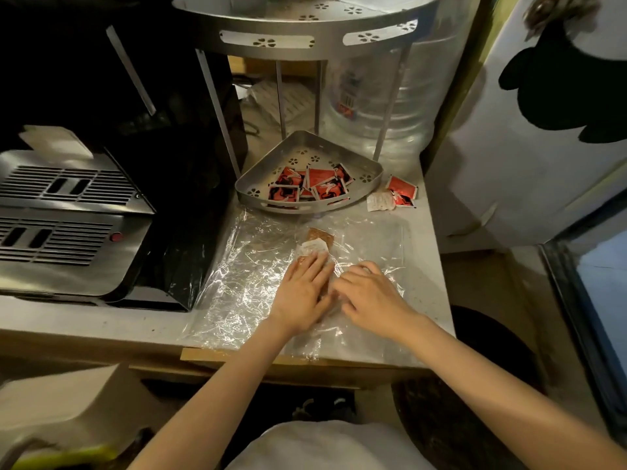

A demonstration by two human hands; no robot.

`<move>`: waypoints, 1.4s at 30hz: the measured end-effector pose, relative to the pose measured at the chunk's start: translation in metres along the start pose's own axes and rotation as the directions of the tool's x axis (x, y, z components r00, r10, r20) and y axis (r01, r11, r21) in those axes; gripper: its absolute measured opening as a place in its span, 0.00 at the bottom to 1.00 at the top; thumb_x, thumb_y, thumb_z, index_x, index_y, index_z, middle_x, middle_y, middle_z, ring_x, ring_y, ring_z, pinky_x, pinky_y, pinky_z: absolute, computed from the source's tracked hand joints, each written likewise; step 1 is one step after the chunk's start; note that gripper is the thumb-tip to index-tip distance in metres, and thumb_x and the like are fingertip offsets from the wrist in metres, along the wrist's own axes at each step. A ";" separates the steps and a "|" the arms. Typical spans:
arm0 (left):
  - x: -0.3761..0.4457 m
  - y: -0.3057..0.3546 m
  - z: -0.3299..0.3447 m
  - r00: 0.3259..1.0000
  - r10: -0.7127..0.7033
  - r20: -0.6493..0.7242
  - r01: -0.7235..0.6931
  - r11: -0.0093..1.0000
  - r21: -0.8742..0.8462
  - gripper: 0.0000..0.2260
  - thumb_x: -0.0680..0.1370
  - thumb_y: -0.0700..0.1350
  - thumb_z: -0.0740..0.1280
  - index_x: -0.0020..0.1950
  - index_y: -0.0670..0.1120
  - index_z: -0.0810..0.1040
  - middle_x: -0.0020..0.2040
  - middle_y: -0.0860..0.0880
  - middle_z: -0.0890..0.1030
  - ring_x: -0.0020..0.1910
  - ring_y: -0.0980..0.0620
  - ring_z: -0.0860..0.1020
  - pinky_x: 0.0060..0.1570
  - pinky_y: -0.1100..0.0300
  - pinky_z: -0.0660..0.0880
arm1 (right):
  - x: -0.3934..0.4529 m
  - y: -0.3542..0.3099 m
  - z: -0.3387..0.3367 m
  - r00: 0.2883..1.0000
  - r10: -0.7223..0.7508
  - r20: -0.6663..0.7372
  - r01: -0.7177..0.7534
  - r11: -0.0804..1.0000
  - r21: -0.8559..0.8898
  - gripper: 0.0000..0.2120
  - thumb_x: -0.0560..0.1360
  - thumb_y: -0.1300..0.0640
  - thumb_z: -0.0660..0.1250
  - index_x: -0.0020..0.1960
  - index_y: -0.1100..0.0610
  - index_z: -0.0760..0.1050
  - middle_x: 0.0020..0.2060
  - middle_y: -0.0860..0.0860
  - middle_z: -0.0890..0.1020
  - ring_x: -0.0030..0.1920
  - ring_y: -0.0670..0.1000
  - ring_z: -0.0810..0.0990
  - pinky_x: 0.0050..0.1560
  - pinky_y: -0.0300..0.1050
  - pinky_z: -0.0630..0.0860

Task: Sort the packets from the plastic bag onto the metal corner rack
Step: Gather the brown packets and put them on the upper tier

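Observation:
A clear plastic bag (244, 283) lies flat on the counter. A brown packet (320, 236) and a white packet (315, 247) show through it just beyond my left hand (303, 286), which rests flat on the bag with straight fingers. My right hand (368, 293) lies beside it on the bag, fingers loosely bent; whether it pinches anything is unclear. The metal corner rack (368, 179) stands behind the bag; its lower tray holds several red packets (310, 186). Two red packets (402, 189) and a white packet (380, 201) lie on the counter right of the tray.
A steel appliance with vents (64, 212) and a black unit (176, 123) stand at the left. A large clear water jug (403, 106) stands behind the rack. The rack's upper shelf (305, 32) overhangs the tray. The counter edge (444, 293) drops off at the right.

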State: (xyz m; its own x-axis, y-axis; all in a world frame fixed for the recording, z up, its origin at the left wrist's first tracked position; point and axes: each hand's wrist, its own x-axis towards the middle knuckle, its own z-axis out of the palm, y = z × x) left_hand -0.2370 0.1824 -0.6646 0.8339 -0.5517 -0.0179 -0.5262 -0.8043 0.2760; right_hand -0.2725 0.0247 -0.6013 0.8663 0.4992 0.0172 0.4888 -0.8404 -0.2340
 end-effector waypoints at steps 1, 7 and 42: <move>0.000 0.000 0.000 1.000 -0.002 0.003 0.002 1.000 0.004 0.26 0.80 0.57 0.50 0.75 0.49 0.50 0.77 0.50 0.49 0.76 0.53 0.45 0.73 0.55 0.39 | -0.002 0.002 -0.001 1.000 0.007 -0.023 -0.007 1.000 0.006 0.05 0.71 0.61 0.63 0.44 0.56 0.78 0.41 0.51 0.81 0.49 0.53 0.76 0.62 0.49 0.63; -0.001 0.000 0.000 1.000 -0.014 0.007 0.014 1.000 -0.004 0.26 0.79 0.59 0.48 0.75 0.51 0.48 0.77 0.52 0.48 0.76 0.54 0.44 0.72 0.56 0.38 | -0.022 0.024 -0.018 0.965 0.135 -0.226 -0.120 0.989 0.081 0.10 0.70 0.63 0.59 0.33 0.58 0.76 0.31 0.51 0.80 0.39 0.53 0.76 0.53 0.50 0.67; -0.017 -0.001 -0.044 0.922 -0.377 -0.086 0.335 0.889 -0.311 0.22 0.74 0.52 0.66 0.64 0.44 0.70 0.63 0.44 0.71 0.50 0.48 0.77 0.42 0.61 0.70 | 0.032 0.088 -0.027 0.889 0.454 0.053 -0.445 0.833 0.330 0.22 0.75 0.56 0.63 0.68 0.55 0.66 0.68 0.54 0.70 0.67 0.54 0.67 0.63 0.48 0.65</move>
State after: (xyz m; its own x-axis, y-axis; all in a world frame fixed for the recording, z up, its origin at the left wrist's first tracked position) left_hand -0.2438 0.2023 -0.6217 0.9818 -0.1862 -0.0380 -0.1368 -0.8314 0.5387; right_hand -0.1995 -0.0390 -0.5946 0.9871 0.0734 -0.1421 -0.0120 -0.8518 -0.5237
